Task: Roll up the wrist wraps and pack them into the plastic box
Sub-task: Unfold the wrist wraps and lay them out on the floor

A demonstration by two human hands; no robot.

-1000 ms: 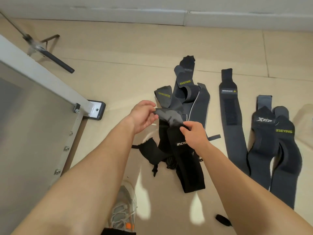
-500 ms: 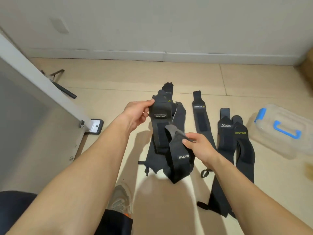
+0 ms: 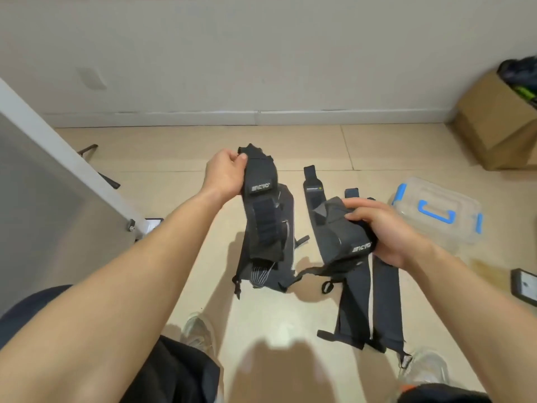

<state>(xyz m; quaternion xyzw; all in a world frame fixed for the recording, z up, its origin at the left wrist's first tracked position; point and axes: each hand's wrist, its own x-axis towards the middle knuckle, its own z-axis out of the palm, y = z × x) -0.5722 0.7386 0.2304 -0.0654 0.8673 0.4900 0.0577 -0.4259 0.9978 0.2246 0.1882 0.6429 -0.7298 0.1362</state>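
Nearest, between the person's shoes (image 3: 197,327), loose wraps (image 3: 357,309) lie flat on the floor, none of them rolled. Just above these the right hand (image 3: 386,232) has its fingers curled round a bunched wrist wrap (image 3: 343,237), a thin loop trailing from it towards the floor. Further out, the left hand (image 3: 225,177) pinches the top of a hanging wrist wrap (image 3: 263,225), which dangles full length with its hook-and-loop patch facing up, over more wraps on the floor. Beyond the right hand, the plastic box (image 3: 421,196) sits on the floor with its blue-handled lid on. A cardboard box (image 3: 494,123) stands against the wall.

The step looks like sorting a matched pair before any rolling: each hand holds one, and nothing is packed. Next, one wrap probably has to be set down so both hands can roll the other tightly from one end and close it with its patch. The lid must also come off.

Half a second ago the two held wraps overlapped and the hands were close. Now they are pulled well apart, and the view has lifted to take in the cardboard box
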